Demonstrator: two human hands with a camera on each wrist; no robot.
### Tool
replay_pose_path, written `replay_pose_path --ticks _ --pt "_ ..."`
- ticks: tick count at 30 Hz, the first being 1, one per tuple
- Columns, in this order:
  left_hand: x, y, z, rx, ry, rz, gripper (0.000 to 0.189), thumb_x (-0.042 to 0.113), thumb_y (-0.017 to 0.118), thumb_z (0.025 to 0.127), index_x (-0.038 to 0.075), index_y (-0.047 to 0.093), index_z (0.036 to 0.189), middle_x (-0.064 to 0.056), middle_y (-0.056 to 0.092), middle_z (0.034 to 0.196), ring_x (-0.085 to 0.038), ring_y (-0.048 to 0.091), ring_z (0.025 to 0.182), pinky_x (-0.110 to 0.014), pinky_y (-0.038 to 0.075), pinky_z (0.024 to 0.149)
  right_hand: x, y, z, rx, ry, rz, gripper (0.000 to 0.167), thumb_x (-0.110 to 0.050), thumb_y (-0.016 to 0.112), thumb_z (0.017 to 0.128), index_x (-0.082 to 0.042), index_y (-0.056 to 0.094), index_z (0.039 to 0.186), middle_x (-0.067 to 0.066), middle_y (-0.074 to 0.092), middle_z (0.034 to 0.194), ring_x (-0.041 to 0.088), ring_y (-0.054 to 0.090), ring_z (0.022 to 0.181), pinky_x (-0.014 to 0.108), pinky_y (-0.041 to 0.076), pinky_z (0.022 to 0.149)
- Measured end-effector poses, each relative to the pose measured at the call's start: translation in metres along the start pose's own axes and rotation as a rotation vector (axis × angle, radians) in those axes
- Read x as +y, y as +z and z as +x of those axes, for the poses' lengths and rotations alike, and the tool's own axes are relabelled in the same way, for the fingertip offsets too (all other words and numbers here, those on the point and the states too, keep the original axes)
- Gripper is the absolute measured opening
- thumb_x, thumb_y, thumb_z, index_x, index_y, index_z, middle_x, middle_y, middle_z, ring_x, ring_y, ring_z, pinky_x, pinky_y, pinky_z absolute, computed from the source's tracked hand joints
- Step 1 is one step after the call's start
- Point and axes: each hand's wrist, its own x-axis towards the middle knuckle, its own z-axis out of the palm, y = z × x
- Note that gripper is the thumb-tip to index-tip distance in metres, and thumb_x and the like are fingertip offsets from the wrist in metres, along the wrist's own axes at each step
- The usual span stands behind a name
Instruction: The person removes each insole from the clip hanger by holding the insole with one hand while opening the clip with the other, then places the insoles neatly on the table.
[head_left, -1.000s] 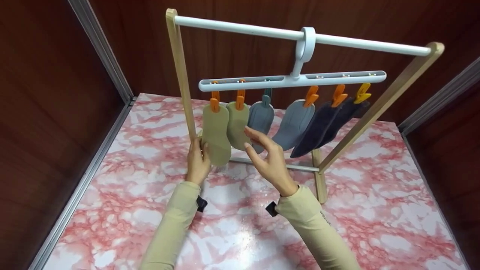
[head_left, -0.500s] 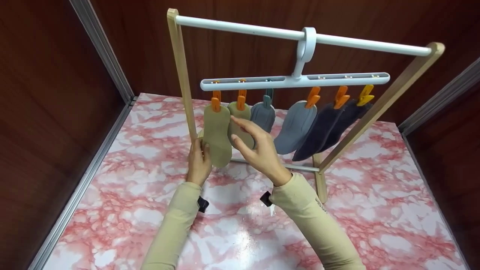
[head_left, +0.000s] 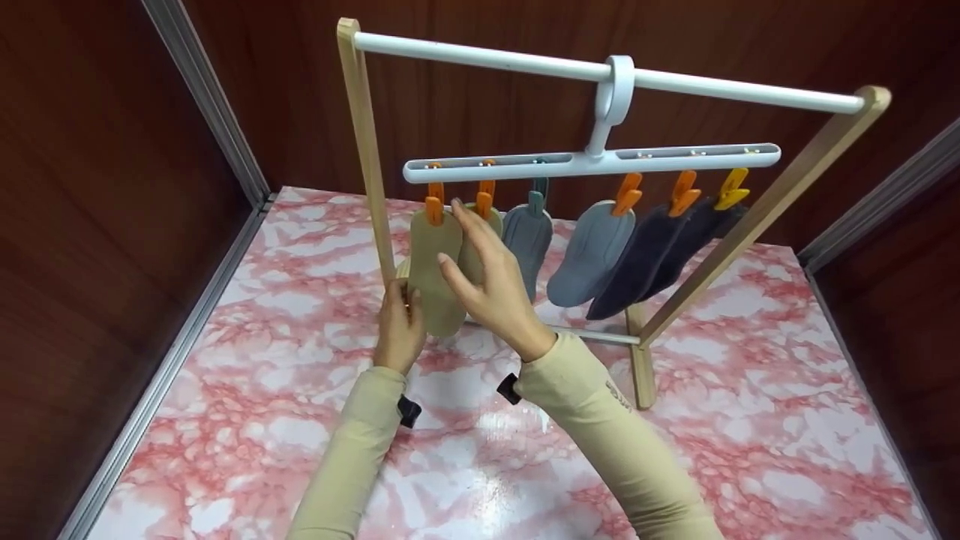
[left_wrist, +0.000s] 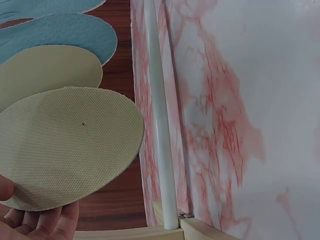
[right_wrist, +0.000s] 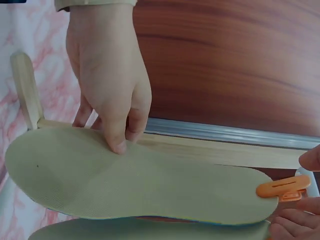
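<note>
A beige shoe insole (head_left: 435,262) hangs at the left end of a white clip hanger (head_left: 517,169), held by an orange clip (right_wrist: 282,186). My left hand (head_left: 400,324) pinches its left edge, thumb on the face and fingers behind, as the left wrist view shows. My right hand (head_left: 496,289) reaches up beside the same insole, fingers spread, index tip close to the clip. In the right wrist view its thumb and fingers stand apart on either side of the clip. A second beige insole (left_wrist: 55,67) hangs just behind, partly hidden by my right hand.
Two grey-blue insoles (head_left: 589,255) and two dark ones (head_left: 637,262) hang farther right from coloured clips. The hanger hooks over the white rod (head_left: 487,55) of a rack with wooden posts (head_left: 365,150). A pink-and-white marbled surface (head_left: 465,480) lies below, with brown panels (head_left: 90,187) around.
My right hand has moved left and up, from before the second beige and grey insoles to the top of the first one. My left hand keeps its hold, barely shifting.
</note>
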Motion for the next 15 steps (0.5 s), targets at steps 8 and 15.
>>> replay_pose_path --ticks 8,15 --pt "-0.001 0.000 -0.001 0.008 0.000 -0.001 0.016 0.007 0.045 0.099 -0.005 0.048 0.109 -0.016 0.052 0.087 -0.026 0.050 0.075 -0.036 0.044 0.068 -0.005 0.007 0.010 0.003 0.016 -0.002 0.059 -0.012 0.059 0.093 0.009 0.035 0.143 0.023 0.037 0.149 0.031 0.039 0.137 0.037 0.030 0.114" --pt "-0.002 -0.001 -0.005 0.008 0.011 -0.011 0.014 0.006 0.045 0.099 -0.004 0.048 0.107 -0.013 0.050 0.085 -0.023 0.047 0.074 -0.034 0.040 0.068 -0.005 0.014 0.018 0.046 0.081 0.028 0.054 -0.011 0.056 0.095 0.011 0.037 0.140 0.023 0.041 0.146 0.030 0.045 0.132 0.035 0.032 0.113"
